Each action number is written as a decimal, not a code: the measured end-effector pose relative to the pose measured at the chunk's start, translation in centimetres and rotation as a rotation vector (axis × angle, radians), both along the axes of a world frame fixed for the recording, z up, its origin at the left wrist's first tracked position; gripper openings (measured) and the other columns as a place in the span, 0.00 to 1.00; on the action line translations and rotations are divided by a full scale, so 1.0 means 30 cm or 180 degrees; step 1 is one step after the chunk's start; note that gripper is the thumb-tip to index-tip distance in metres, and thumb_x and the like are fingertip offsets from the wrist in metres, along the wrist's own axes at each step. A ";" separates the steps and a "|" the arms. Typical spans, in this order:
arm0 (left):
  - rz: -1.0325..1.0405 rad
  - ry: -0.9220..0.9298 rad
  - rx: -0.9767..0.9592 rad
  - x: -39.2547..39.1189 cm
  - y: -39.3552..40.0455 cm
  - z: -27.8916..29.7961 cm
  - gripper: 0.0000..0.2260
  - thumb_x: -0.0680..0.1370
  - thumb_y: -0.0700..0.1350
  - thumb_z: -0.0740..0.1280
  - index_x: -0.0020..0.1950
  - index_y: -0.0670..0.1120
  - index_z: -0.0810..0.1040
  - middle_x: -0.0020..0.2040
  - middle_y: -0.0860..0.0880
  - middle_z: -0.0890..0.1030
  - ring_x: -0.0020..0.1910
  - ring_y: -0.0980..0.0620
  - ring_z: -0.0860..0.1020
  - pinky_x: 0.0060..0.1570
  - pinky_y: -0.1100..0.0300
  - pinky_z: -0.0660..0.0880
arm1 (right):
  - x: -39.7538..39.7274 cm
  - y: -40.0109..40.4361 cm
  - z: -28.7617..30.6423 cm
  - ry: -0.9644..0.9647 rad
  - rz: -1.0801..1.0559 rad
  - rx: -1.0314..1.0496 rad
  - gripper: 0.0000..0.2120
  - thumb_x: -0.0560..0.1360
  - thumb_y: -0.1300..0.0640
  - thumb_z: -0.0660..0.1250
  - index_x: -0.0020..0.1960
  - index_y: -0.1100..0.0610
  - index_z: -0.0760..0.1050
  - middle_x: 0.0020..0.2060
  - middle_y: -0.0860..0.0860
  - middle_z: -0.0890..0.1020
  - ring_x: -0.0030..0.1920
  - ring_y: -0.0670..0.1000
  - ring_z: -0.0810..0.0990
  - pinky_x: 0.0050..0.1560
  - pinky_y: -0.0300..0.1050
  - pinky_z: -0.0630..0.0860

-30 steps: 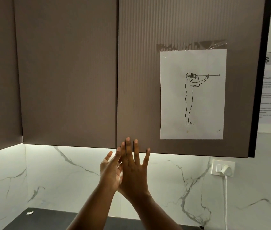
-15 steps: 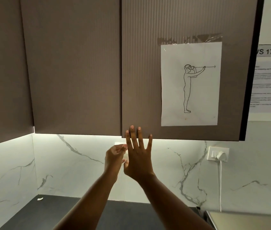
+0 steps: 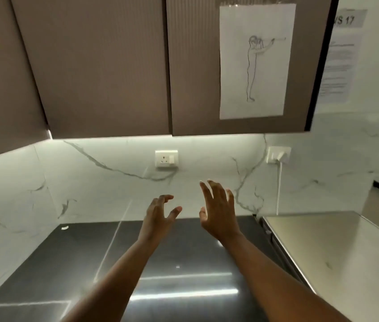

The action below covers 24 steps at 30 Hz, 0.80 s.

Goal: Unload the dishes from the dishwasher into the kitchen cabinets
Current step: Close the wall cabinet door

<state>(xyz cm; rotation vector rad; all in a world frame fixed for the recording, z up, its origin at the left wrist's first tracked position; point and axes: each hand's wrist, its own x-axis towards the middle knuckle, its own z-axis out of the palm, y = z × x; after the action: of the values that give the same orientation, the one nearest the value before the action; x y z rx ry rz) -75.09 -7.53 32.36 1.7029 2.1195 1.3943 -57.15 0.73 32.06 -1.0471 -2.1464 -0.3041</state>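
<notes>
My left hand (image 3: 160, 213) and right hand (image 3: 218, 212) hang empty above the dark counter (image 3: 86, 259), fingers loosely spread, apart from each other. The cabinets (image 3: 105, 66) stand closed overhead, a drawing (image 3: 257, 63) taped on the right door.

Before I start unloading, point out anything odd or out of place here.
Little stands out. A small white scrap lies alone at the back left of the dark countertop. A line-drawing sheet is taped on the closed cabinet door. Both hands, left hand and right hand, are empty.
</notes>
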 end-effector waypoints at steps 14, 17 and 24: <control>-0.1006 -0.0325 -0.0637 0.448 -0.234 -0.356 0.21 0.77 0.51 0.70 0.68 0.47 0.73 0.64 0.47 0.75 0.64 0.49 0.74 0.65 0.52 0.71 | 0.628 -0.384 -0.326 0.0336 -0.0868 -0.0980 0.28 0.72 0.56 0.67 0.72 0.53 0.69 0.65 0.51 0.75 0.66 0.53 0.73 0.64 0.52 0.70; -0.1187 -0.0396 -0.0779 0.582 -0.286 -0.410 0.20 0.77 0.51 0.70 0.68 0.48 0.72 0.64 0.48 0.75 0.65 0.51 0.73 0.65 0.54 0.70 | 0.782 -0.463 -0.424 0.0440 -0.1089 -0.1188 0.27 0.73 0.55 0.67 0.71 0.53 0.70 0.64 0.50 0.75 0.64 0.53 0.74 0.62 0.52 0.72; -0.1409 -0.0370 -0.1214 0.941 -0.396 -0.554 0.21 0.77 0.50 0.70 0.68 0.49 0.72 0.66 0.50 0.74 0.67 0.51 0.72 0.67 0.50 0.70 | 1.163 -0.639 -0.632 0.0458 -0.1527 -0.1616 0.25 0.74 0.54 0.66 0.71 0.53 0.69 0.63 0.50 0.76 0.63 0.53 0.75 0.60 0.50 0.74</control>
<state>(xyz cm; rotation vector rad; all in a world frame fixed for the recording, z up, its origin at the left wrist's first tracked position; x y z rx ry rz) -46.86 -19.40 15.75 1.7364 1.6697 0.8778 -22.25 -18.44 13.11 -1.8180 -1.8590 0.1096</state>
